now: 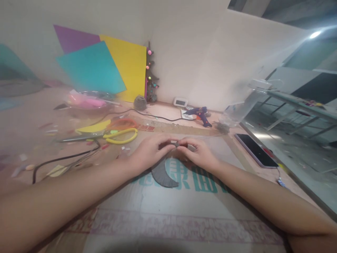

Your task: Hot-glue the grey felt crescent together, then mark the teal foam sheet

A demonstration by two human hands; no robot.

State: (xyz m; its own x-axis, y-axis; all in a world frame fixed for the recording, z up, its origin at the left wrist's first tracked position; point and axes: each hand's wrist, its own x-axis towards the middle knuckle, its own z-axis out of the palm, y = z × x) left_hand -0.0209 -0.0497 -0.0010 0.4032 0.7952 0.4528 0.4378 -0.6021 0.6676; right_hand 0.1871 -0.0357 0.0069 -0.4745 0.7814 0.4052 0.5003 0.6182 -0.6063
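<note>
A dark grey crescent (163, 176), its surface looking wound with yarn, lies in front of me over a printed board (158, 203). My left hand (152, 151) is closed, with thumb and finger pinching a small dark grey bit that looks like the crescent's upper tip. From the other side my right hand (198, 153) pinches the same spot, fingertips almost meeting the left ones. The left hand covers the crescent's upper part, so the join cannot be seen. The lower tip points right, below both hands.
Yellow-handled scissors (121, 136) and a black cable (65, 154) lie left among paper scraps. A glue gun (198, 114), yarn ball (140, 102) and white device (180, 102) stand behind. A phone (255, 149) lies right, near the table edge. Coloured sheets (92, 66) lean on the wall.
</note>
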